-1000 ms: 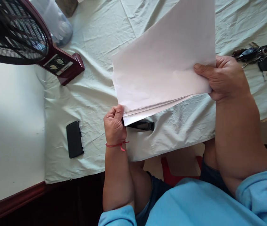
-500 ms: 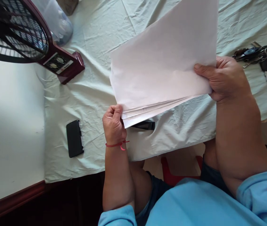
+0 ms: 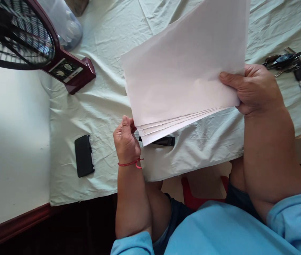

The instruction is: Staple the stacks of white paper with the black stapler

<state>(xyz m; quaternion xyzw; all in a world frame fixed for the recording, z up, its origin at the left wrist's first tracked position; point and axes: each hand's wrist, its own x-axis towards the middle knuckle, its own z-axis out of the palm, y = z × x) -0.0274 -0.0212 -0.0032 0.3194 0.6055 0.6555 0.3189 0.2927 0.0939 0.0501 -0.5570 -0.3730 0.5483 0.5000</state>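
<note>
A stack of white paper sheets [image 3: 182, 71] is held up over the table, its lower edges fanned into several layers. On the right side, my right hand [image 3: 256, 88] is closed on the stack, thumb flat on the top sheet and fingers underneath. My left hand [image 3: 126, 140] is at the lower left corner, its thumb raised off the paper and apart from the fingertips at the sheets' edge. Its other fingers are partly hidden. A red string bracelet [image 3: 130, 163] circles the left wrist. Partly under the fanned corner lies a black object [image 3: 166, 141], possibly a stapler.
A pale green cloth [image 3: 108, 106] covers the table. A black phone-like object [image 3: 84, 156] lies at left. A dark red racket-shaped device [image 3: 71, 74] and a translucent plastic container [image 3: 72, 32] stand at upper left. Keys [image 3: 290, 62] lie at right.
My left thumb has come off the top sheet, and that hand has shifted slightly left. The sheets' lower left edges have spread a little. My right hand keeps its grip.
</note>
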